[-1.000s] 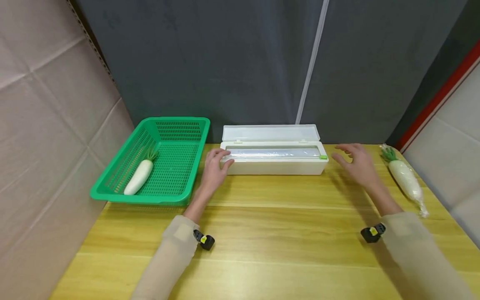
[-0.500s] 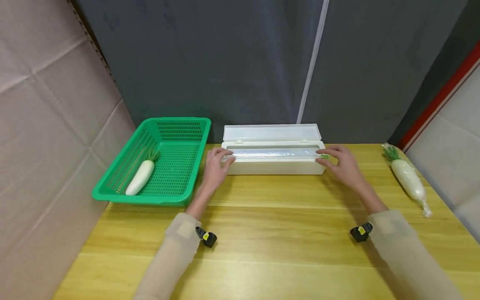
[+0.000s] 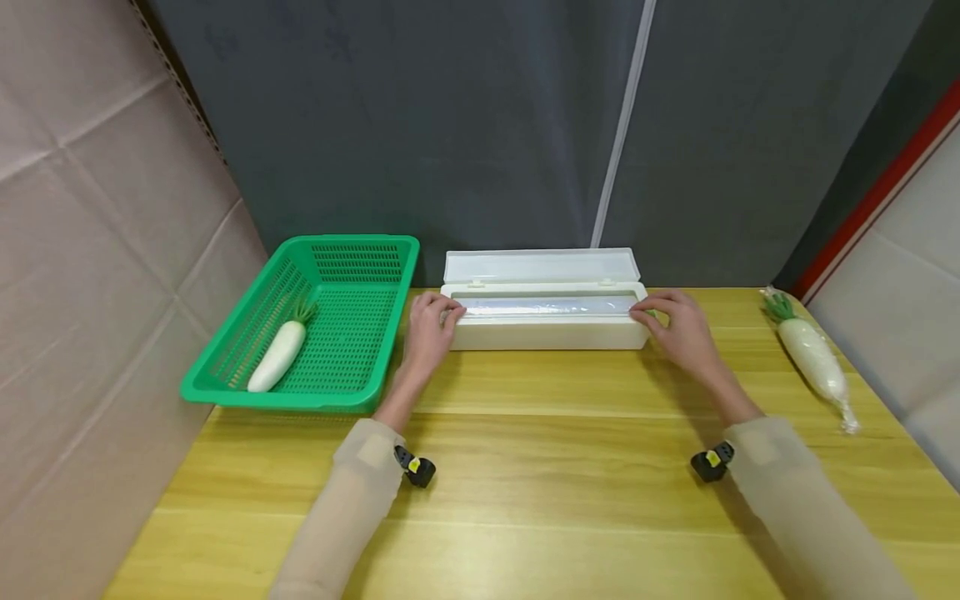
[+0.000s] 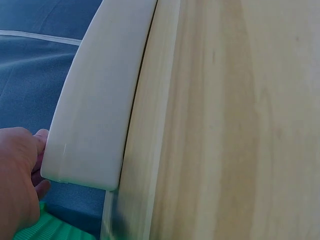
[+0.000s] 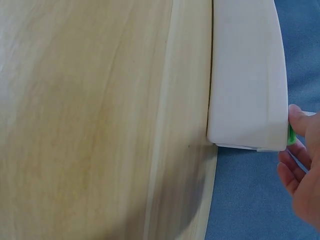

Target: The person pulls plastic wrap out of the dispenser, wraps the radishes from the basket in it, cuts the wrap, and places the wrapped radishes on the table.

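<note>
A white cling film dispenser (image 3: 551, 337) stands at the table's back edge, its lid (image 3: 542, 266) raised. Clear cling film (image 3: 547, 307) lies across its opening. At the left end, my left hand (image 3: 428, 333) pinches the film's edge between thumb and fingers. My right hand (image 3: 682, 333) pinches it at the right end, covering most of the green slide cutter (image 5: 291, 135). The wrist views show the dispenser's front face, with each hand's fingertips at its top edge; the film itself is hidden there.
Left of the dispenser stands a green basket (image 3: 396, 333) with a bare white radish (image 3: 277, 357) in it. A film-wrapped radish (image 3: 813, 358) lies at the table's right edge. A dark cloth backdrop (image 3: 450, 125) rises close behind the dispenser.
My right hand has moved left from beside the dispenser onto its right end. The thumb and fingers of both hands have closed together on the cling film's edge. The lid stays raised.
</note>
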Action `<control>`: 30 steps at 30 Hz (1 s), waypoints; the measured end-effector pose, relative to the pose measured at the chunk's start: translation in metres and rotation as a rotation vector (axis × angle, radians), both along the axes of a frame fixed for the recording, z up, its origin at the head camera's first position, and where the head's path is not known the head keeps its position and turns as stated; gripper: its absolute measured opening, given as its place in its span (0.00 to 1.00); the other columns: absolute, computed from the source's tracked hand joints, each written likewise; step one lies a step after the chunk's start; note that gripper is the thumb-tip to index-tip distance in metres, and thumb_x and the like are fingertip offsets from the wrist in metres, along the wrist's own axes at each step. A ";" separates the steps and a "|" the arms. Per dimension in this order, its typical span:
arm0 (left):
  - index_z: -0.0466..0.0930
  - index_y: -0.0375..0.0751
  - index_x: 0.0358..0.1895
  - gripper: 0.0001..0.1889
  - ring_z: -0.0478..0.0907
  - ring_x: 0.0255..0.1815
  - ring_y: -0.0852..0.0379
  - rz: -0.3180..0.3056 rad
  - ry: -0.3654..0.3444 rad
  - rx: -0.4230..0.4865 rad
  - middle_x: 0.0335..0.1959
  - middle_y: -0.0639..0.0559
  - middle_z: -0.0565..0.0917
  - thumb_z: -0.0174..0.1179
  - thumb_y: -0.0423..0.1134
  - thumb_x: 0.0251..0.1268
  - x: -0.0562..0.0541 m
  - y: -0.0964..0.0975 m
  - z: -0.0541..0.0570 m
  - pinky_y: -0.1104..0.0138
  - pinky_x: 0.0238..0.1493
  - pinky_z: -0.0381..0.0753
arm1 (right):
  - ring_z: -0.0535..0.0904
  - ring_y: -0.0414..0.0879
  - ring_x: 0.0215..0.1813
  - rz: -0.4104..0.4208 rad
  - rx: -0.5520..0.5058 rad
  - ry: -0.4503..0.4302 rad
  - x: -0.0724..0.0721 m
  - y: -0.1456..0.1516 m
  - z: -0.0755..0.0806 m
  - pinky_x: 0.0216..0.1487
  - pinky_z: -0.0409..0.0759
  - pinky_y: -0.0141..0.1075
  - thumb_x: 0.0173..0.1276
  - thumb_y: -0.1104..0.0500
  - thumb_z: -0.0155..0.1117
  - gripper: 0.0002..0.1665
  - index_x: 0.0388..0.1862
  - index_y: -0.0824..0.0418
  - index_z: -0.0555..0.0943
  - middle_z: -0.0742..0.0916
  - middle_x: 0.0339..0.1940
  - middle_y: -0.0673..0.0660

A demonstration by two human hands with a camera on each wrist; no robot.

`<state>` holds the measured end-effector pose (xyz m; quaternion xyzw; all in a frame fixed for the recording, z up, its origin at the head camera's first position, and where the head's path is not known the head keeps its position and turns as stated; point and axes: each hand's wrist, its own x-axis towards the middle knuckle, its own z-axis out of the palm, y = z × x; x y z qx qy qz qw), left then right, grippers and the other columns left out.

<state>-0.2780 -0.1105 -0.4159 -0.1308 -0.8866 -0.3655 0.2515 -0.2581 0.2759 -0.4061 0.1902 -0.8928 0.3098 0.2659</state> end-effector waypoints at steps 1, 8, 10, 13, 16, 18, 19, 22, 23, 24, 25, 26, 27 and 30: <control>0.88 0.32 0.37 0.08 0.74 0.47 0.42 0.002 0.008 -0.007 0.40 0.41 0.81 0.66 0.36 0.69 -0.001 0.000 0.000 0.54 0.50 0.77 | 0.77 0.65 0.50 -0.007 0.000 -0.003 0.000 0.000 0.000 0.57 0.71 0.59 0.62 0.70 0.73 0.04 0.36 0.71 0.87 0.85 0.42 0.70; 0.87 0.32 0.36 0.08 0.75 0.46 0.43 0.016 0.033 -0.060 0.39 0.41 0.81 0.66 0.36 0.69 -0.004 -0.001 0.000 0.55 0.49 0.77 | 0.76 0.68 0.52 -0.052 -0.015 -0.052 -0.002 -0.005 0.001 0.60 0.69 0.60 0.65 0.71 0.70 0.04 0.36 0.73 0.86 0.84 0.44 0.71; 0.87 0.32 0.36 0.08 0.75 0.47 0.42 0.014 0.033 -0.068 0.39 0.41 0.81 0.66 0.36 0.69 -0.004 -0.001 0.001 0.55 0.49 0.77 | 0.76 0.68 0.52 -0.057 -0.025 -0.056 -0.002 -0.006 0.000 0.60 0.69 0.60 0.65 0.71 0.70 0.03 0.36 0.73 0.86 0.85 0.43 0.71; 0.87 0.32 0.36 0.09 0.75 0.47 0.43 0.004 0.017 -0.072 0.39 0.41 0.81 0.65 0.37 0.70 -0.004 -0.001 0.001 0.55 0.50 0.77 | 0.76 0.68 0.51 -0.062 -0.037 -0.051 -0.003 -0.008 0.000 0.58 0.70 0.59 0.65 0.72 0.69 0.03 0.36 0.74 0.85 0.85 0.42 0.71; 0.87 0.34 0.39 0.09 0.74 0.48 0.44 -0.014 -0.012 -0.060 0.40 0.43 0.81 0.66 0.38 0.69 -0.003 -0.002 0.002 0.56 0.51 0.76 | 0.76 0.67 0.47 -0.065 -0.041 -0.032 -0.004 -0.008 -0.001 0.54 0.71 0.58 0.66 0.72 0.68 0.03 0.36 0.75 0.84 0.84 0.39 0.71; 0.88 0.34 0.41 0.10 0.74 0.48 0.44 -0.026 -0.016 -0.055 0.41 0.43 0.81 0.67 0.39 0.68 -0.003 -0.003 0.002 0.55 0.51 0.75 | 0.76 0.65 0.44 -0.067 -0.043 -0.014 -0.004 -0.009 -0.002 0.51 0.71 0.56 0.67 0.71 0.67 0.04 0.35 0.75 0.83 0.84 0.36 0.70; 0.88 0.35 0.41 0.10 0.74 0.48 0.44 -0.033 -0.013 -0.054 0.41 0.43 0.81 0.67 0.39 0.67 -0.003 -0.003 0.002 0.55 0.50 0.75 | 0.76 0.65 0.42 -0.067 -0.045 -0.006 -0.005 -0.009 -0.002 0.50 0.71 0.55 0.68 0.71 0.66 0.04 0.35 0.75 0.83 0.83 0.35 0.70; 0.89 0.35 0.40 0.09 0.74 0.47 0.43 -0.049 0.003 -0.059 0.40 0.43 0.81 0.68 0.39 0.66 -0.003 -0.004 0.002 0.54 0.50 0.75 | 0.76 0.64 0.41 -0.060 -0.049 -0.007 -0.005 -0.009 -0.001 0.49 0.70 0.55 0.69 0.71 0.66 0.04 0.36 0.75 0.82 0.83 0.34 0.69; 0.89 0.35 0.39 0.09 0.75 0.47 0.43 -0.051 0.005 -0.061 0.40 0.43 0.81 0.69 0.39 0.66 -0.003 -0.004 0.003 0.55 0.50 0.75 | 0.76 0.64 0.42 -0.056 -0.044 -0.016 -0.005 -0.009 -0.001 0.50 0.70 0.55 0.69 0.70 0.66 0.05 0.37 0.74 0.83 0.84 0.35 0.69; 0.89 0.35 0.38 0.08 0.75 0.47 0.43 -0.054 0.003 -0.060 0.40 0.43 0.81 0.69 0.38 0.65 -0.003 -0.004 0.003 0.55 0.50 0.75 | 0.76 0.65 0.44 -0.051 -0.035 -0.026 -0.005 -0.009 -0.001 0.52 0.70 0.56 0.68 0.69 0.67 0.05 0.38 0.74 0.84 0.84 0.36 0.69; 0.89 0.35 0.37 0.08 0.75 0.46 0.43 -0.053 0.002 -0.062 0.39 0.43 0.81 0.69 0.38 0.65 -0.004 -0.004 0.003 0.55 0.50 0.75 | 0.76 0.65 0.45 -0.042 -0.025 -0.036 -0.005 -0.009 0.000 0.54 0.69 0.57 0.67 0.68 0.69 0.06 0.38 0.73 0.85 0.85 0.37 0.69; 0.89 0.35 0.36 0.08 0.75 0.46 0.43 -0.049 -0.001 -0.063 0.39 0.43 0.82 0.69 0.38 0.65 -0.004 -0.004 0.004 0.55 0.50 0.75 | 0.76 0.65 0.46 -0.033 -0.014 -0.042 -0.005 -0.009 -0.001 0.56 0.69 0.58 0.66 0.68 0.70 0.06 0.38 0.72 0.86 0.85 0.38 0.69; 0.89 0.35 0.36 0.08 0.75 0.46 0.43 -0.046 -0.003 -0.063 0.39 0.43 0.82 0.69 0.38 0.65 -0.004 -0.004 0.004 0.55 0.50 0.75 | 0.76 0.65 0.47 -0.024 -0.004 -0.045 -0.005 -0.009 -0.001 0.56 0.68 0.58 0.65 0.67 0.72 0.06 0.38 0.71 0.87 0.86 0.38 0.69; 0.89 0.35 0.35 0.07 0.75 0.45 0.42 -0.031 -0.002 -0.066 0.38 0.43 0.82 0.70 0.37 0.65 -0.006 -0.004 0.004 0.55 0.50 0.75 | 0.77 0.64 0.47 -0.008 0.018 -0.035 -0.006 -0.009 -0.001 0.56 0.69 0.58 0.62 0.66 0.74 0.06 0.36 0.70 0.88 0.86 0.38 0.68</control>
